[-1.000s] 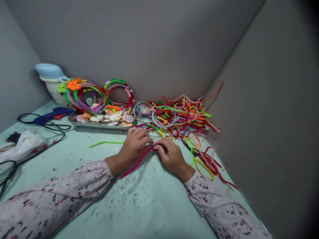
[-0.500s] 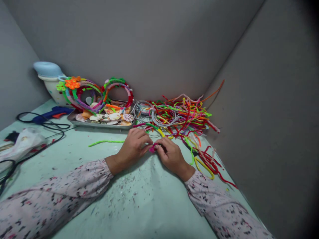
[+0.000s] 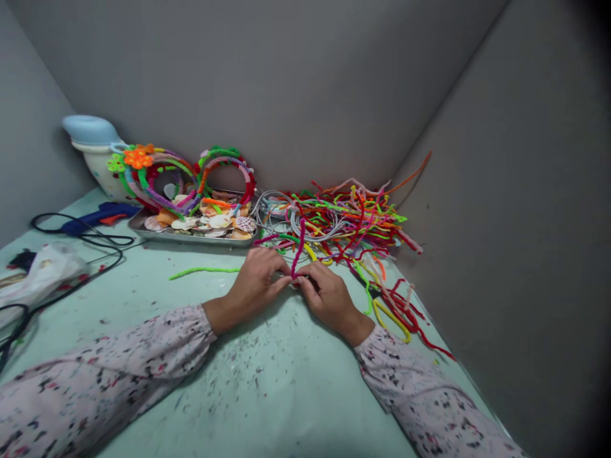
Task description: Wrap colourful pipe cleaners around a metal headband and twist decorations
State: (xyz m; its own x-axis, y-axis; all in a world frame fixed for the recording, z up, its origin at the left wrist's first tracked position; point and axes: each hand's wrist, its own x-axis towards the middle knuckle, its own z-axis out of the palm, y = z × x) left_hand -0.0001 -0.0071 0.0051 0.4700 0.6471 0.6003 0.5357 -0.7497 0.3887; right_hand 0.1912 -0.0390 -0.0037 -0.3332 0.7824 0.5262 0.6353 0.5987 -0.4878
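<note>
Between my two hands is a magenta pipe cleaner (image 3: 299, 249), its free end standing up from my fingertips. My left hand (image 3: 260, 280) pinches it from the left with thumb and fingers. From the right, my right hand (image 3: 326, 294) pinches it too, the fingers curled and close to the left ones. The part between the fingertips is mostly hidden. Just beyond my hands lies a multicoloured wrapped headband (image 3: 309, 252), partly covered by them. A light green pipe cleaner (image 3: 203, 271) rests on the table left of my left hand.
A metal tray (image 3: 200, 242) of seashells holds several wrapped headbands (image 3: 143, 178). Behind my right hand is a heap of coloured pipe cleaners (image 3: 358, 213) with bare wire hoops (image 3: 274, 216). A blue glue gun (image 3: 98, 217), black cord, plastic bag (image 3: 52, 270) and lidded bin (image 3: 95, 152) are left.
The magenta pipe cleaner's free end now stands upright above my fingertips, where before only a small bit showed below them. My hands stay in nearly the same place.
</note>
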